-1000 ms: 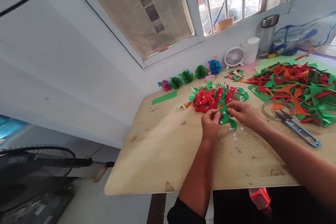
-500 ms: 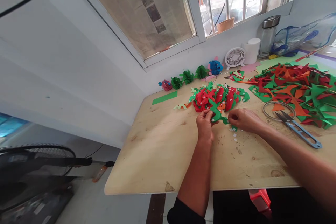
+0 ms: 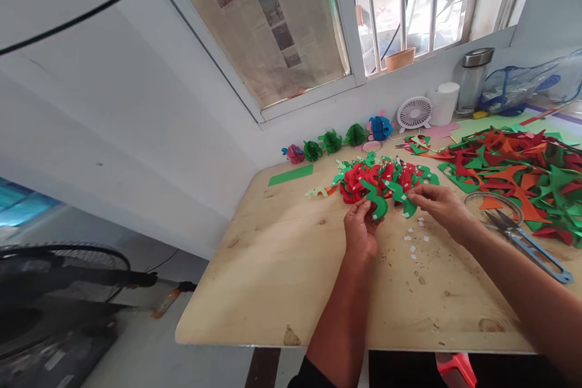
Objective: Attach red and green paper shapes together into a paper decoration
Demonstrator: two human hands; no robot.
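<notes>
My left hand (image 3: pixel 361 231) pinches a curvy green paper cutout (image 3: pixel 375 201) between thumb and fingers. To its right, my right hand (image 3: pixel 440 206) grips another green paper piece (image 3: pixel 398 192) that carries small white squares. The two pieces are apart, side by side. Just behind them lies a heap of red paper cutouts (image 3: pixel 357 180) mixed with green ones, many dotted with white squares. Loose white squares (image 3: pixel 413 248) are scattered on the wooden table (image 3: pixel 273 273) below my hands.
Snips (image 3: pixel 531 245) and a ring-shaped tape roll (image 3: pixel 516 206) lie at right, beside a large pile of paper scraps (image 3: pixel 522 163). Along the wall stand folded paper figures (image 3: pixel 331 141), a small white fan (image 3: pixel 414 113) and a glass bottle (image 3: pixel 473 82). A green strip (image 3: pixel 291 174) lies back left.
My right hand has lifted a green piece up and outward, so its white squares now show. More loose white squares are visible on the table. The view has shifted slightly.
</notes>
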